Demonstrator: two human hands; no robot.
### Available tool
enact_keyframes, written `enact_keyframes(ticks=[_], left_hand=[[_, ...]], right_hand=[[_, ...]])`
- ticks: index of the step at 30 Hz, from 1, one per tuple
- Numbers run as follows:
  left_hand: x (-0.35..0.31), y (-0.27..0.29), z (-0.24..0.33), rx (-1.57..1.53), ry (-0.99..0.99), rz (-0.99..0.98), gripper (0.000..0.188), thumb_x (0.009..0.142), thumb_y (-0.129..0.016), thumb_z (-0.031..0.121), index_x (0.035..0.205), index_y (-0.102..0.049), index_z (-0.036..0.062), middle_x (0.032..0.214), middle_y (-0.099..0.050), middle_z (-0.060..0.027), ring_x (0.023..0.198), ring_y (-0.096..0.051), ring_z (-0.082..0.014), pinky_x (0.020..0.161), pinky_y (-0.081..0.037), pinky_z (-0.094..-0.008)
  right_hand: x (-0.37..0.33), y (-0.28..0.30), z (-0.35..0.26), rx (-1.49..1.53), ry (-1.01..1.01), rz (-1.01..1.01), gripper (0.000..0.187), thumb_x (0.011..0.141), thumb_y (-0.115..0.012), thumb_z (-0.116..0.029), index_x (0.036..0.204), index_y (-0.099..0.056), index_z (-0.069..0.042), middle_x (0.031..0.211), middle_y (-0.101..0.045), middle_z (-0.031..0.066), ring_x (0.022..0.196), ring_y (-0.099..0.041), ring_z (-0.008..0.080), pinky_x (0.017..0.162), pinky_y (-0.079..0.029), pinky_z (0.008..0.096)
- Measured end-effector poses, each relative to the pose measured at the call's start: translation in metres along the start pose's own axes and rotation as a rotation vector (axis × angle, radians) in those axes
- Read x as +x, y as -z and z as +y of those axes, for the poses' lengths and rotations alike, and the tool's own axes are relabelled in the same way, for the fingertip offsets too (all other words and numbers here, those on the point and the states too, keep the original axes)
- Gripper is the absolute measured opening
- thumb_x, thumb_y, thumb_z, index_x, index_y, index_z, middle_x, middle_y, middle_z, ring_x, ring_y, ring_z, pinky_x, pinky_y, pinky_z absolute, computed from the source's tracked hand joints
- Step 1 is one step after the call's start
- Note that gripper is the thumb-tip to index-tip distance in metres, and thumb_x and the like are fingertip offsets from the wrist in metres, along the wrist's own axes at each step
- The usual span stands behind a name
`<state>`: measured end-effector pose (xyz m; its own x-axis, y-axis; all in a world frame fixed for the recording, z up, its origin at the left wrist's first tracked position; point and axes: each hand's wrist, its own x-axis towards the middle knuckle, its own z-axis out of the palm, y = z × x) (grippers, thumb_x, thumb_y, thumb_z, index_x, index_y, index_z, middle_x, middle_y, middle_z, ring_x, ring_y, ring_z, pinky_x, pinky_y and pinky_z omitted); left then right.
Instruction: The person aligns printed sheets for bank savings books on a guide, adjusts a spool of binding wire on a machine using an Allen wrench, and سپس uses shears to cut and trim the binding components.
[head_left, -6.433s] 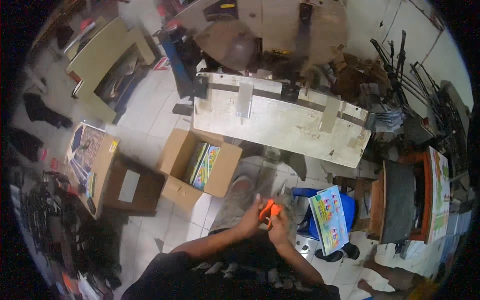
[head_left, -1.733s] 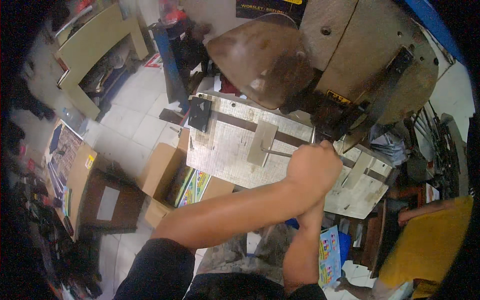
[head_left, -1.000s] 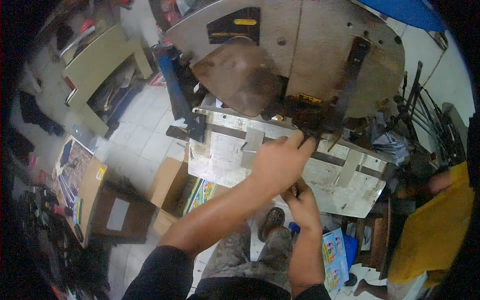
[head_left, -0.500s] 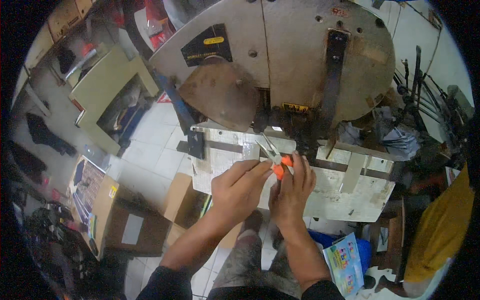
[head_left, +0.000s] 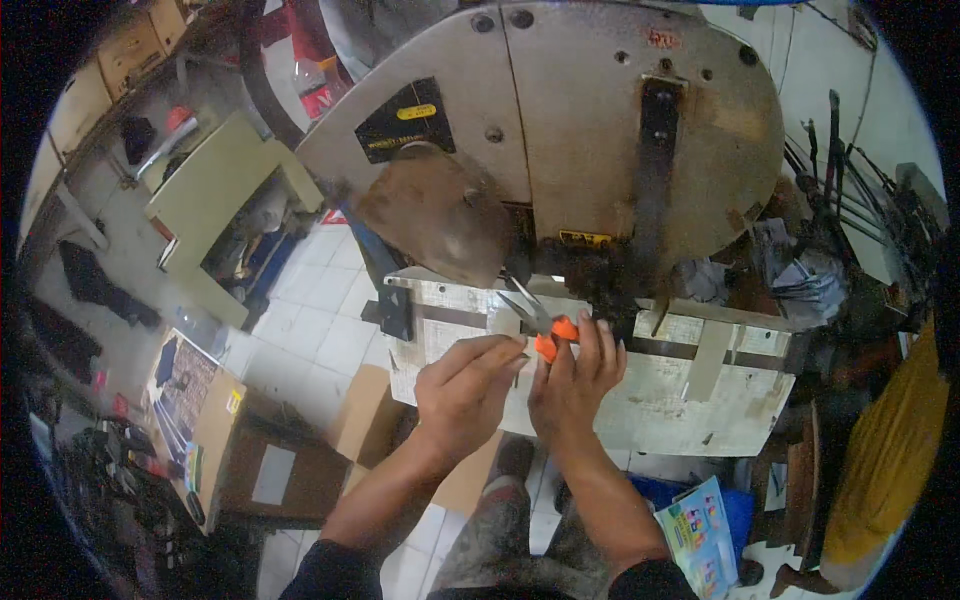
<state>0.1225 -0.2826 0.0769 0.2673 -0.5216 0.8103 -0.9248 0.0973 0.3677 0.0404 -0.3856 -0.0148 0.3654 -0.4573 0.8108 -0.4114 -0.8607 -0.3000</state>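
Note:
My right hand [head_left: 577, 385] is closed around the orange handles of long-nose pliers [head_left: 540, 322]. Their metal jaws are spread apart and point up and to the left, over the far edge of a worn white work table [head_left: 680, 410]. Just left of the handles, my left hand [head_left: 465, 388] has thumb and fingers pinched together. Whatever sits in that pinch is too small to make out. Beyond the pliers stands a machine with a large rounded grey metal cover [head_left: 570, 120], and a brown rusty metal guard [head_left: 435, 215] juts from it toward the table.
A cream metal frame [head_left: 215, 185] stands at the left, above a box-like cabinet [head_left: 290, 470]. An open cardboard box [head_left: 365, 415] is by my left forearm. Colourful printed sheets [head_left: 700, 530] lie lower right, near a mustard-yellow cloth [head_left: 880, 460]. Several dark rods [head_left: 835, 150] lean at the far right.
The view has tilted slightly, so the machine and table sit lower. My left hand has drawn a little left, away from the pliers. The pliers stay in my right hand, turned slightly more leftward.

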Motion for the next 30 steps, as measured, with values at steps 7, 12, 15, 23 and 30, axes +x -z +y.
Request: enact_keyframes(ticks=[7,12,15,23,30], left_hand=[[0.007,0.008,-0.003,-0.045,0.020,-0.030,0.022,0.077,-0.074,0.001,0.098,-0.068,0.0031,0.092,-0.069,-0.0130,0.079,-0.069,-0.0246,0.067,-0.056,-0.0302],[0.006,0.004,-0.005,-0.049,-0.034,-0.045,0.024,0.076,-0.074,0.001,0.099,-0.068,0.0042,0.096,-0.068,-0.0127,0.079,-0.069,-0.0239,0.067,-0.057,-0.0301],[0.005,0.001,-0.006,-0.045,-0.080,-0.063,0.023,0.077,-0.073,0.002,0.098,-0.068,0.0046,0.097,-0.068,-0.0126,0.078,-0.069,-0.0241,0.066,-0.057,-0.0299],[-0.001,-0.007,-0.010,-0.101,-0.115,-0.109,0.021,0.077,-0.073,0.001,0.097,-0.069,0.0039,0.093,-0.069,-0.0133,0.078,-0.070,-0.0245,0.064,-0.057,-0.0311],[0.002,-0.008,-0.011,-0.106,-0.118,-0.081,0.023,0.077,-0.074,0.002,0.100,-0.070,0.0045,0.093,-0.069,-0.0136,0.077,-0.070,-0.0243,0.063,-0.057,-0.0312]], right_hand=[[-0.017,-0.002,0.007,-0.010,-0.045,0.077,0.027,0.088,-0.060,-0.014,0.108,-0.052,0.004,0.141,-0.036,0.0230,0.131,-0.032,0.0415,0.105,-0.022,0.0589],[0.008,-0.008,0.002,-0.048,0.003,0.108,0.035,0.078,-0.064,-0.009,0.108,-0.050,0.000,0.137,-0.040,0.0214,0.129,-0.035,0.0407,0.103,-0.024,0.0606],[0.013,-0.011,0.002,-0.002,0.019,0.155,0.035,0.076,-0.066,-0.008,0.107,-0.050,-0.001,0.134,-0.041,0.0200,0.125,-0.038,0.0405,0.100,-0.028,0.0590],[0.021,-0.022,-0.002,0.093,-0.074,0.252,0.037,0.072,-0.071,-0.005,0.103,-0.049,-0.003,0.124,-0.045,0.0187,0.116,-0.044,0.0406,0.093,-0.033,0.0547],[0.030,-0.020,0.000,0.156,-0.149,0.252,0.038,0.074,-0.080,-0.026,0.092,-0.056,-0.002,0.109,-0.054,0.0144,0.099,-0.052,0.0344,0.082,-0.041,0.0450]])
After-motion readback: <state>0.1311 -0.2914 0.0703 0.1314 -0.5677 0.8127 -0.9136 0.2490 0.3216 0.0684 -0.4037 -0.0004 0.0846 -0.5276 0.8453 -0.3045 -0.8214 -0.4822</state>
